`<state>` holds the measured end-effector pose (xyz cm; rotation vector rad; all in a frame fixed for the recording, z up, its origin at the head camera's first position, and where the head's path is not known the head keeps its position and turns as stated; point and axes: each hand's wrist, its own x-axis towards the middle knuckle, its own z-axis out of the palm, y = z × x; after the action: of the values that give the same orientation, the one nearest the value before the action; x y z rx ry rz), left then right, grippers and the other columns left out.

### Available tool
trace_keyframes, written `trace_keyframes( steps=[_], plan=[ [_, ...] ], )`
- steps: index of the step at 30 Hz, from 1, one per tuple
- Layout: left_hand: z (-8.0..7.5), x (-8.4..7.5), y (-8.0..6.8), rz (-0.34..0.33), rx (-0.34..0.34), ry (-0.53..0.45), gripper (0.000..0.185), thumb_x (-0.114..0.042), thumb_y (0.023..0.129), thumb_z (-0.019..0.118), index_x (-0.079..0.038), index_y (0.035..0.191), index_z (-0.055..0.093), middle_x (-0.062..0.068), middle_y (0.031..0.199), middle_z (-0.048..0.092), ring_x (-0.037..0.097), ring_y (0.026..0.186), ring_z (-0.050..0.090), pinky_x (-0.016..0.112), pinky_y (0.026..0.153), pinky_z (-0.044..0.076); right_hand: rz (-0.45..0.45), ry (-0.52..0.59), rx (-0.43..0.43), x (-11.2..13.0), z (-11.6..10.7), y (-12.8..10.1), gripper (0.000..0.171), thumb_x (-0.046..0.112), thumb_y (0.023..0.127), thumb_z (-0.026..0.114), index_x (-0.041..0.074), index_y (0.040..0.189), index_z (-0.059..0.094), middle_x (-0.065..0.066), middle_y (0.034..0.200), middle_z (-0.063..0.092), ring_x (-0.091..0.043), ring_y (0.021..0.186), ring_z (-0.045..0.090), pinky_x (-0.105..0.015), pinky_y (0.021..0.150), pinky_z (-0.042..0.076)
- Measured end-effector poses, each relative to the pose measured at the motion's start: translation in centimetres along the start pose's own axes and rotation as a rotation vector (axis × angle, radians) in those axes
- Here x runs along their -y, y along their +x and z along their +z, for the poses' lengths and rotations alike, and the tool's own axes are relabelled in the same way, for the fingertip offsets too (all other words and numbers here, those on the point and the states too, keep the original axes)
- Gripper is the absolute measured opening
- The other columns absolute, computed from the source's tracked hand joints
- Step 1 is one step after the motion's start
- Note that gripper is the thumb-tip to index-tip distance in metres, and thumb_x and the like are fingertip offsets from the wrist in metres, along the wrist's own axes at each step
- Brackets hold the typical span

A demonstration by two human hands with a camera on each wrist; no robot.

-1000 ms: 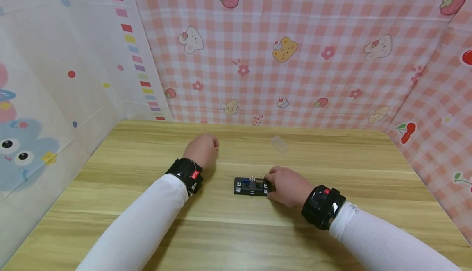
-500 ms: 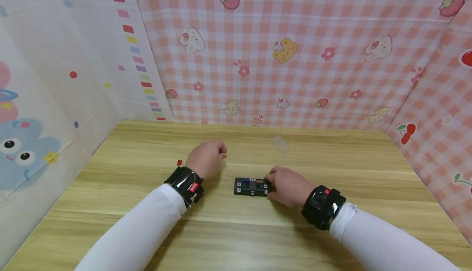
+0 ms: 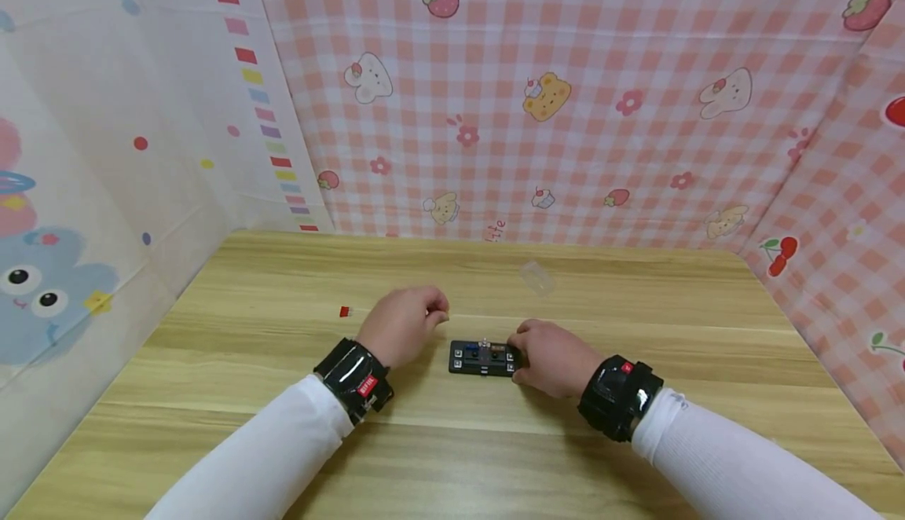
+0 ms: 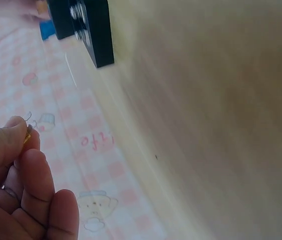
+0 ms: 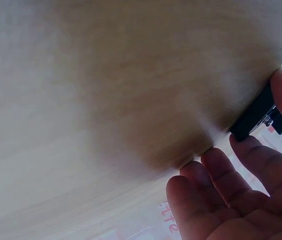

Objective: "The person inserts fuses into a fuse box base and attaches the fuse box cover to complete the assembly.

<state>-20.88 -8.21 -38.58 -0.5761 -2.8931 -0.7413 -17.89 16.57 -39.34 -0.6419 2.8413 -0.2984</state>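
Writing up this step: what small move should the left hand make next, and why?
Probably carry the left hand right, over the black block. It pinches a small yellowish piece, and the right hand steadies the block on the table.

The right hand (image 3: 551, 357) covers the right end of the black block (image 3: 483, 357). What the left hand (image 3: 404, 320) pinches is too small to identify. The red bit (image 3: 344, 312) near the table's (image 3: 452, 441) left edge is likewise unreadable.

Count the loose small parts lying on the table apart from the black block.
2: a red piece left of the left hand, and a clear cap behind the right hand. Hands may hide others.
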Motion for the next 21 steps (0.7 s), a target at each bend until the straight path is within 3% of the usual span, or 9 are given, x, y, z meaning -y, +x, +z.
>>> trace_keyframes(
  steps=[16,21],
  plan=[
    [0.9,-1.9,-2.1,0.093,0.057,-0.062,0.005,-0.02,0.101,0.071,-0.018,0.099,0.076,-0.005,0.094,0.076,0.011,0.087,0.068,0.037,0.084,0.057,0.028,0.018,0.018,0.0,-0.1,0.3,0.038,0.023,0.089,0.085,0.009,0.123,0.076,-0.009,0.127,0.068,-0.022,0.107,0.065,-0.046,0.104,0.055],
    [1.3,-2.2,-2.2,0.087,0.083,-0.051,0.007,-0.023,0.101,0.071,-0.019,0.101,0.076,-0.005,0.096,0.076,0.011,0.087,0.067,0.036,0.083,0.056,0.022,0.017,0.02,0.0,-0.1,0.3,0.037,0.023,0.089,0.085,0.008,0.122,0.076,-0.01,0.126,0.068,-0.022,0.107,0.065,-0.046,0.103,0.055]
  ],
)
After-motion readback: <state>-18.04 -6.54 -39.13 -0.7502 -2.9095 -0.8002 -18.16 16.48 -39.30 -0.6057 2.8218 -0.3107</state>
